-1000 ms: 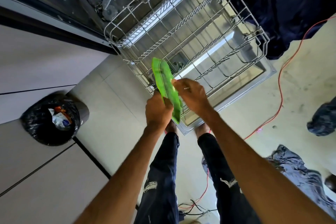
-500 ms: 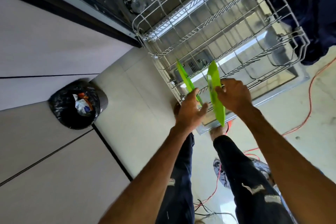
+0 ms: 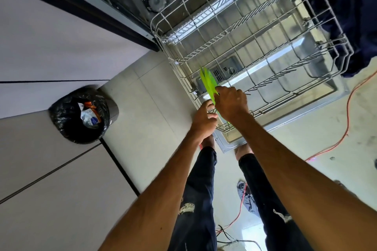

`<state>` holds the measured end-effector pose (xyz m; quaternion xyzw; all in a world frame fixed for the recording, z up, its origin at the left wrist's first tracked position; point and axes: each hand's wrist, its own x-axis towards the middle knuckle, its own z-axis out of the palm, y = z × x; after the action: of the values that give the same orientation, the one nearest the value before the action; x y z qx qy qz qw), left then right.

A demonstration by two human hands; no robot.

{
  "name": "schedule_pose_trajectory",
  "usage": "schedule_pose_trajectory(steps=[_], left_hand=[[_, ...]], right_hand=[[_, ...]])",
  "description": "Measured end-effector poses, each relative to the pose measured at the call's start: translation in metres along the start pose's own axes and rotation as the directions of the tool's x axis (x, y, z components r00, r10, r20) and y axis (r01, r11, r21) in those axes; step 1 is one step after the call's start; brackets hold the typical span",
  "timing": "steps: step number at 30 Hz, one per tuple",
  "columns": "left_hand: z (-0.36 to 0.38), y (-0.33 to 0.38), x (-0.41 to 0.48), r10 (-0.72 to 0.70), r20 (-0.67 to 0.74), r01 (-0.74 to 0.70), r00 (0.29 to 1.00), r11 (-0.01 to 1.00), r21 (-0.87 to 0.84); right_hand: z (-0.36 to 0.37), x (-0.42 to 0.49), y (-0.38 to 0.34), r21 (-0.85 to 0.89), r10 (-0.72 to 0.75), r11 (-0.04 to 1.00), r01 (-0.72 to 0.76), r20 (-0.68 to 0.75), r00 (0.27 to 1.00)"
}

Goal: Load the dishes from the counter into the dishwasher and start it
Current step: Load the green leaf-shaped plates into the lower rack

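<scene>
The dishwasher's lower wire rack (image 3: 253, 16) is pulled out over the open door (image 3: 318, 96). Two bright green plates (image 3: 208, 81) stand on edge close together at the rack's near left corner. My right hand (image 3: 231, 103) grips the rim of the nearer plate from above, with its fingers curled over it. My left hand (image 3: 205, 119) is just below and left of the plates at the rack's rim, its fingers loosely extended and with no plate in its grip. The rest of the rack holds no dishes.
A bin with a black bag (image 3: 81, 116) stands on the tiled floor to the left, against pale cabinet fronts (image 3: 61, 47). An orange cable (image 3: 346, 120) runs over the floor on the right. Dark cloth (image 3: 357, 6) hangs beside the rack's right side.
The two plates, held apart in separate hands half a second ago, now stand side by side in the rack. My left hand has come off its plate and my right hand has lowered.
</scene>
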<state>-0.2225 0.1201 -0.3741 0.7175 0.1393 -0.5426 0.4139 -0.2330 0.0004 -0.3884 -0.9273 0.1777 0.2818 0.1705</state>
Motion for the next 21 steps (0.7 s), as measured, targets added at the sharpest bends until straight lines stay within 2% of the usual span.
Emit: schedule_pose_trajectory(steps=[4,7,11,15,21], left_hand=[[-0.002,0.003,0.004,-0.026,0.005,0.026,1.0,1.0,0.006],[-0.003,0.009,0.004,-0.029,0.032,0.031,0.999,0.998,-0.055],[-0.006,0.011,0.011,-0.008,0.033,0.009,0.999,0.999,-0.039],[-0.012,0.009,0.013,0.009,0.016,-0.01,1.0,1.0,0.008],[-0.006,0.01,0.013,0.016,-0.064,-0.012,0.998,0.998,0.063]], right_hand=[[0.008,0.01,-0.007,-0.007,0.036,0.999,-0.036,-0.007,0.999],[0.011,0.015,-0.005,0.057,0.095,0.994,-0.093,-0.024,0.995],[0.007,0.012,-0.008,0.235,0.184,0.955,-0.182,0.016,0.983],[0.027,-0.029,-0.006,0.38,0.218,0.903,-0.202,0.001,0.976],[0.055,-0.068,0.02,0.34,0.249,0.916,-0.214,-0.062,0.966]])
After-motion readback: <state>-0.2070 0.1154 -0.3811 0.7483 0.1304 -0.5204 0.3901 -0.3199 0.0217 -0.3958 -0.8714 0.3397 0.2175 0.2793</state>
